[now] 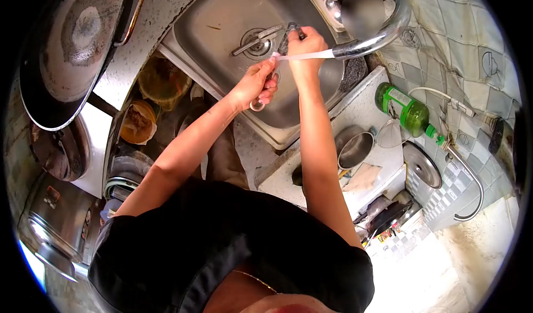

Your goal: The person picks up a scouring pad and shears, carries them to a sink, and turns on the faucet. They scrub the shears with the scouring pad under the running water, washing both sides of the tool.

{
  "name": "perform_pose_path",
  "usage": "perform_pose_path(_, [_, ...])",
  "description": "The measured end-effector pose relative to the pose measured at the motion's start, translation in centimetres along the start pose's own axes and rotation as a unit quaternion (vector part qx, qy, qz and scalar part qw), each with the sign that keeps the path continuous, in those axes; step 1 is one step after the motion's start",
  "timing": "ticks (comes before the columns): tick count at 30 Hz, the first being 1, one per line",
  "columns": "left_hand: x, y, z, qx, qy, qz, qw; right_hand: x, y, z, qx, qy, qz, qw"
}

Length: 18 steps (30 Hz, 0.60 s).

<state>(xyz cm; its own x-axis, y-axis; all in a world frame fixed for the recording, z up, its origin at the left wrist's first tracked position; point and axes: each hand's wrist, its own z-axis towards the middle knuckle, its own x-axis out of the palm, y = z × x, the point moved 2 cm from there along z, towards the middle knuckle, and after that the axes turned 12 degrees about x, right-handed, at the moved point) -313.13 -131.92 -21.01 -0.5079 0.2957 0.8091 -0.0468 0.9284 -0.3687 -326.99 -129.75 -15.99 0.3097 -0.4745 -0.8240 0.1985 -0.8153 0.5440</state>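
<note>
My left hand (pixel 256 85) is closed over the sink (pixel 208 13), around a small utensil whose ring-shaped end (pixel 257 105) sticks out below the fingers; the rest is hidden. Close by on the right, my right hand (pixel 306 45) grips a dark grey scrubber (pixel 287 38), partly covered by the fingers. A stream of water (pixel 304 55) runs from the curved metal faucet (pixel 366 45) across the right hand towards the left fingertips. Beneath the hands, a metal utensil (pixel 250 44) lies across the drain (pixel 256 51).
Right of the sink are a green bottle (pixel 408 110), a metal pot (pixel 355 147), a strainer (pixel 390 134) and a round lid (pixel 422 164). A large pan (pixel 78 46) stands at upper left. Orange containers (pixel 137 123) sit below the left counter.
</note>
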Motion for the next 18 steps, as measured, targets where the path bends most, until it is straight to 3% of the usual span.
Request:
perform_pose_path(3, [0.4,-0.3,0.4,0.004,-0.004,-0.016,1.000,-0.2,0.9,-2.1,0.014,0.052,-0.032,0.998])
perform_pose_path(4, [-0.4,-0.2,0.7,0.004,-0.014,0.003,1.000,1.1,-0.6,-2.7,-0.097,-0.002,-0.067,0.993])
perform_pose_path(5, [-0.9,0.0,0.8,0.002,-0.026,0.021,0.999,1.2,-0.8,-2.0,-0.096,0.000,-0.071,0.993])
perform_pose_path(8, [-0.2,0.8,0.5,-0.008,0.004,0.019,1.000,0.1,0.1,1.0,0.029,0.014,0.006,0.999])
perform_pose_path(11, [0.5,-0.1,0.8,-0.017,0.008,-0.016,1.000,0.3,0.8,-1.1,0.030,0.054,-0.051,0.997])
perform_pose_path(13, [-0.2,-0.6,1.2,0.010,-0.014,0.027,0.999,0.8,-0.2,-2.1,-0.058,0.029,-0.078,0.995])
perform_pose_path(15, [-0.1,-0.1,1.0,-0.022,-0.011,0.052,0.998,1.1,-1.3,0.5,-0.033,-0.002,0.003,0.999])
perform_pose_path(16, [0.5,0.0,0.8,-0.013,-0.004,0.026,1.000,-0.2,0.9,0.9,0.011,0.010,0.011,1.000])
perform_pose_path(18, [0.5,-0.2,1.1,-0.002,0.005,0.001,1.000,0.2,1.0,0.2,-0.005,0.026,-0.025,0.999])
